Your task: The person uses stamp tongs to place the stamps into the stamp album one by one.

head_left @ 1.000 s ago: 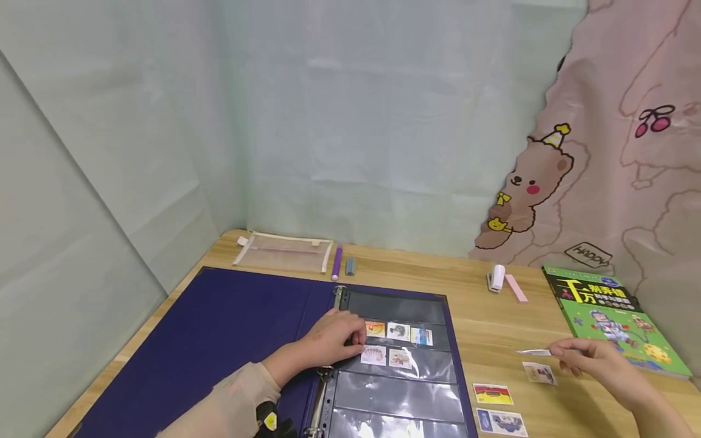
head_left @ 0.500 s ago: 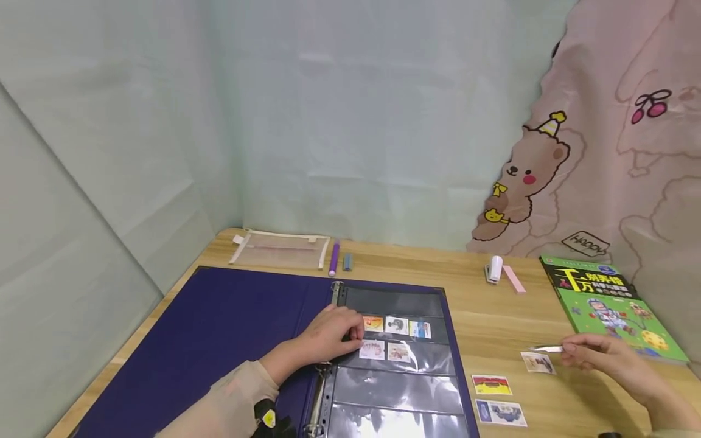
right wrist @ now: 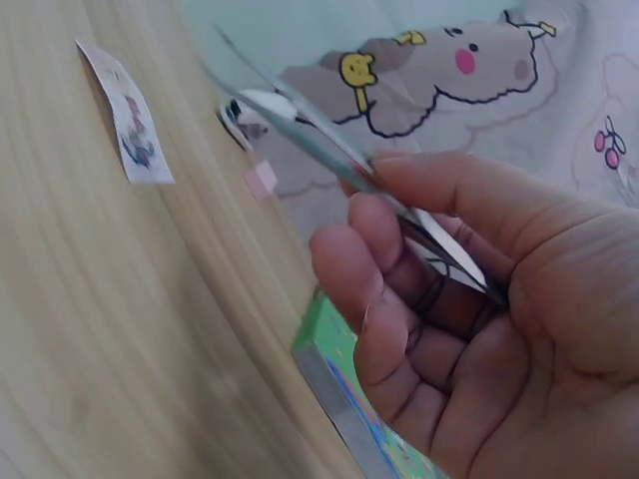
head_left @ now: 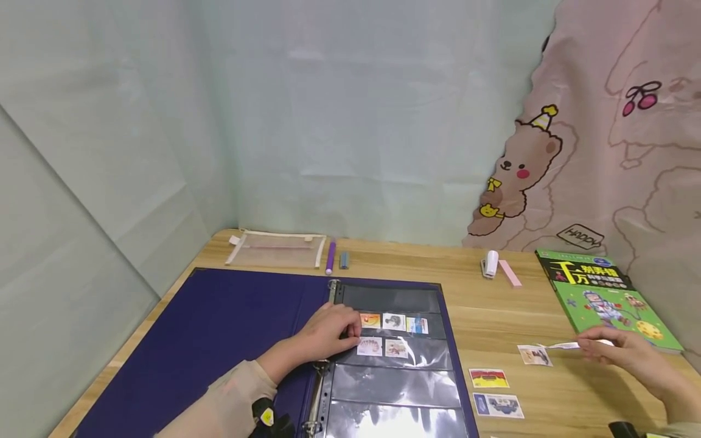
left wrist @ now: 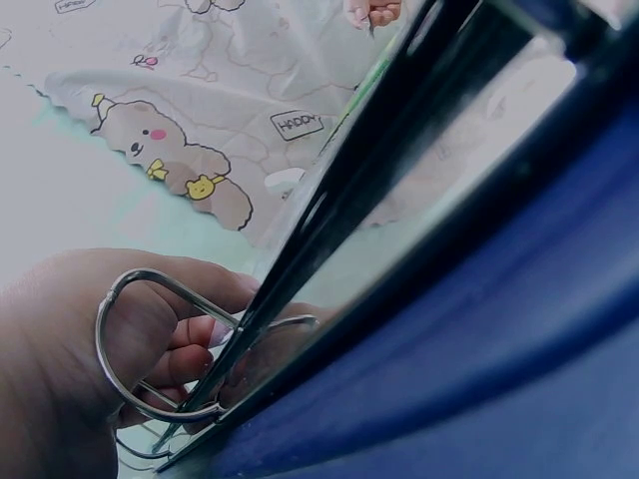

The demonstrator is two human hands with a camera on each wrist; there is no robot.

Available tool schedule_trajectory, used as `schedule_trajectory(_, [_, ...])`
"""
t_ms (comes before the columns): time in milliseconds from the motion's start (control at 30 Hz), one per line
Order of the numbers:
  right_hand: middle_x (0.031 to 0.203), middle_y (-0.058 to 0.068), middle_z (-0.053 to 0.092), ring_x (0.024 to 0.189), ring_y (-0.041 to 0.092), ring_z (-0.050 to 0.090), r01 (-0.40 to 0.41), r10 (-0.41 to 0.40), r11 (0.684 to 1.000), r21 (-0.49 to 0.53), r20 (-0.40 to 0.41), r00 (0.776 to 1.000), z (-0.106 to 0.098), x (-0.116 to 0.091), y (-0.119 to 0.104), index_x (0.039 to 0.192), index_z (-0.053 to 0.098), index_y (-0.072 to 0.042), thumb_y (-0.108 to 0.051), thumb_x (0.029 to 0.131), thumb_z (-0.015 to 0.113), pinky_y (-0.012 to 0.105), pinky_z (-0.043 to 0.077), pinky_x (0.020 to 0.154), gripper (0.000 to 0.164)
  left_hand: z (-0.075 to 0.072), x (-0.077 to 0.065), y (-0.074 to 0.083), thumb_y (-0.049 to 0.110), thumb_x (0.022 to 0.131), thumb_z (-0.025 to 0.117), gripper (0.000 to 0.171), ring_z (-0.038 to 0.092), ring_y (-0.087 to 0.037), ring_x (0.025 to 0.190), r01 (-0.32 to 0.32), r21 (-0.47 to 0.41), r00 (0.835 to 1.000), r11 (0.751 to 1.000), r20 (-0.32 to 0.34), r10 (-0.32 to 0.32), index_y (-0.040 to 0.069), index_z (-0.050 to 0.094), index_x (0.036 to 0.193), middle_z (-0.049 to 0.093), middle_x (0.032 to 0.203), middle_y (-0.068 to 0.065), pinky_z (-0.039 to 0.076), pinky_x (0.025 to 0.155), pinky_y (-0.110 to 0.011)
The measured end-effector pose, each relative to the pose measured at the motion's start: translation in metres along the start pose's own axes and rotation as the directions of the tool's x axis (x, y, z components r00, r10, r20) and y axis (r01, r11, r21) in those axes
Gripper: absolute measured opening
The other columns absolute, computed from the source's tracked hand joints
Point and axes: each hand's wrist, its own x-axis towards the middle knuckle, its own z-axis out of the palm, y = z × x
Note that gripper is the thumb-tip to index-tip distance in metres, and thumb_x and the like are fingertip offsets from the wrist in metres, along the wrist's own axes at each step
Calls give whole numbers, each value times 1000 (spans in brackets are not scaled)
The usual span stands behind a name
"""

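Observation:
A dark blue ring binder (head_left: 235, 328) lies spread with a black stamp-album page (head_left: 394, 386) on its rings. My left hand (head_left: 328, 331) rests on the page by the rings, fingers loosely bent, fingertips beside the stamps in the pockets. In the left wrist view a metal ring (left wrist: 105, 324) crosses in front of that hand. My right hand (head_left: 624, 353) pinches metal tweezers (right wrist: 319, 145) between thumb and fingers, their tips apart. In the head view the tips overlap the upper edge of a loose stamp (head_left: 535, 355) on the table.
Two more stamps, one red and yellow (head_left: 489, 378), one blue-grey (head_left: 498, 405), lie right of the binder. Behind stand a white stapler (head_left: 490, 264), a pink strip (head_left: 510, 274) and a green book (head_left: 608, 304). A mesh pouch (head_left: 276, 250), purple pen (head_left: 331, 257) and blue-grey block (head_left: 344, 260) lie at the back.
The right hand has shifted slightly right, and the tweezers' tips have come down to the loose stamp's upper edge. The left hand has stayed on the page. The head view has shifted slightly.

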Motion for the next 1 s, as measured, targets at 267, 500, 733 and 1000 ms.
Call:
schedule_trajectory(267, [106, -37, 42, 82, 3, 63, -41, 44, 998, -56, 47, 998, -12, -6, 6, 109, 55, 5, -7, 95, 39, 21, 48, 66, 25, 1, 1, -3, 30, 77, 68, 18, 41, 0, 69, -5, 4, 1000, 1000, -10, 5, 27, 51, 73, 49, 69, 16, 29, 70, -22])
schedule_trajectory(500, [77, -9, 57, 71, 6, 59, -152, 153, 983, -99, 5, 988, -15, -10, 4, 102, 60, -15, -15, 96, 40, 23, 44, 60, 21, 1, 1, -2, 30, 77, 68, 18, 41, 0, 68, -2, -4, 1000, 1000, -4, 2, 27, 51, 74, 49, 70, 16, 29, 69, -22])
schedule_trajectory(733, [77, -5, 62, 68, 9, 56, -216, 210, 962, -165, -51, 976, -12, -11, -1, 102, 58, -1, -21, 94, 44, 24, 43, 58, 25, 1, 2, -2, 29, 77, 68, 17, 41, 0, 68, -2, -7, 1000, 1000, -1, 2, 26, 52, 74, 49, 69, 16, 30, 70, -22])
schedule_trajectory(1000, [74, -5, 58, 66, 11, 52, -191, 192, 969, -155, -8, 981, -12, -9, 1, 104, 58, 0, -21, 95, 43, 24, 42, 57, 27, 1, 2, -2, 28, 76, 69, 17, 41, 0, 68, -7, -2, 1000, 1000, -16, 7, 26, 52, 74, 48, 69, 17, 30, 69, -22])
